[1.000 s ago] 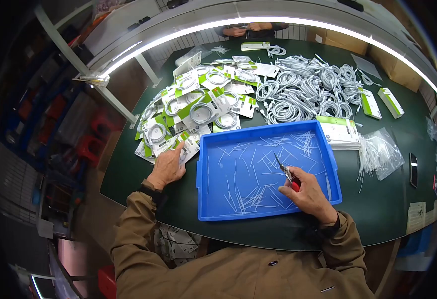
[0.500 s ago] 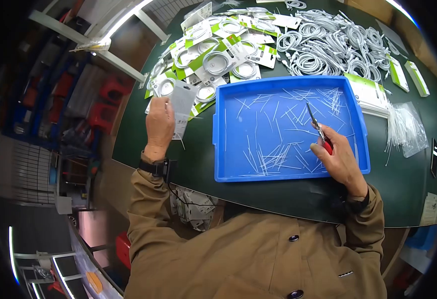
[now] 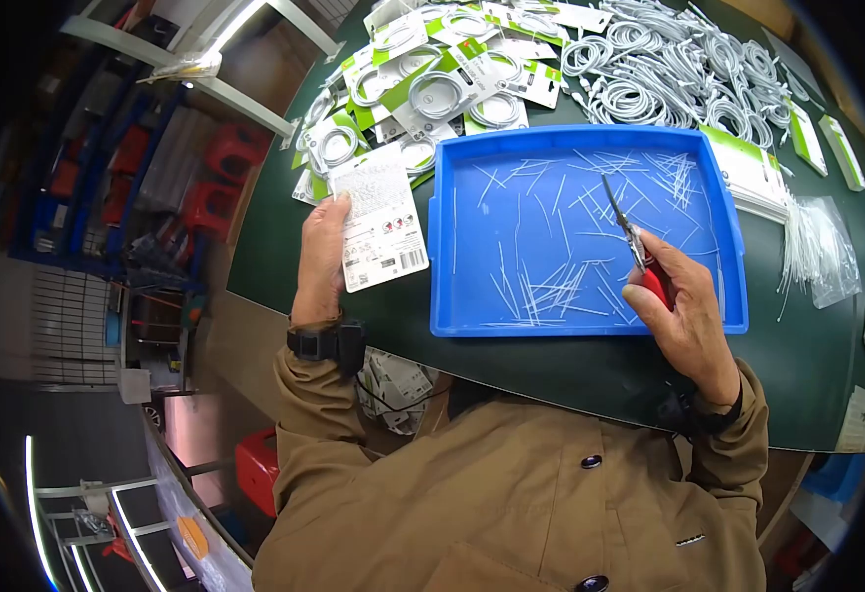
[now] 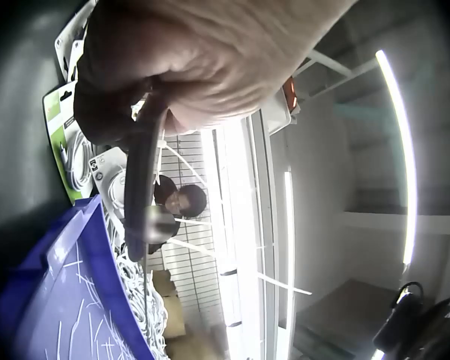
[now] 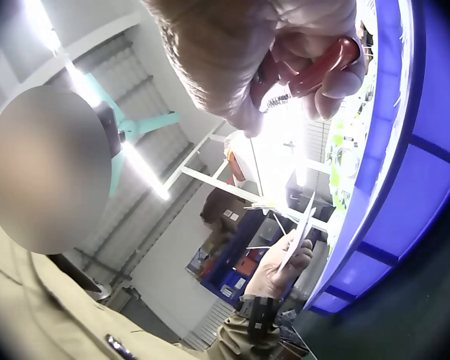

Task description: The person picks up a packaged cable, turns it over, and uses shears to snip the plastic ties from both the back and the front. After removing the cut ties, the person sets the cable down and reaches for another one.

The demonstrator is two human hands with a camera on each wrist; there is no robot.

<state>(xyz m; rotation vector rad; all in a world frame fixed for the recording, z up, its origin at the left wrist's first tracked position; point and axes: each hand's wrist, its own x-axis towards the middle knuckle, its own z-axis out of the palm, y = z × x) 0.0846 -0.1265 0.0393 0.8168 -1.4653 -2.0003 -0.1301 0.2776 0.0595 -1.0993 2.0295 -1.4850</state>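
Observation:
In the head view the left hand (image 3: 321,255) pinches the edge of a white printed card package (image 3: 381,232), its barcode side up, left of the blue tray (image 3: 590,329). The left wrist view shows this hand (image 4: 187,67) from close up, with thin white ties sticking out past the package. Over the tray's right part, the right hand (image 3: 687,314) grips red-handled pliers (image 3: 655,280), their dark tips pointing away from the body. The red handles (image 5: 326,69) lie within the curled fingers of the right hand (image 5: 262,56) in the right wrist view. Loose white ties (image 3: 551,291) lie scattered in the tray.
Packaged cables (image 3: 436,96) are heaped behind the left hand, and coiled white cables (image 3: 649,79) lie behind the tray. To the tray's right are stacked cards (image 3: 748,183) and a clear bag (image 3: 831,259) with white ties. A red stool (image 3: 258,472) stands below the table.
The left hand has left the heap with a card package, which has turned to show its printed side. The right hand still holds the pliers over the tray. The head view has tilted down.

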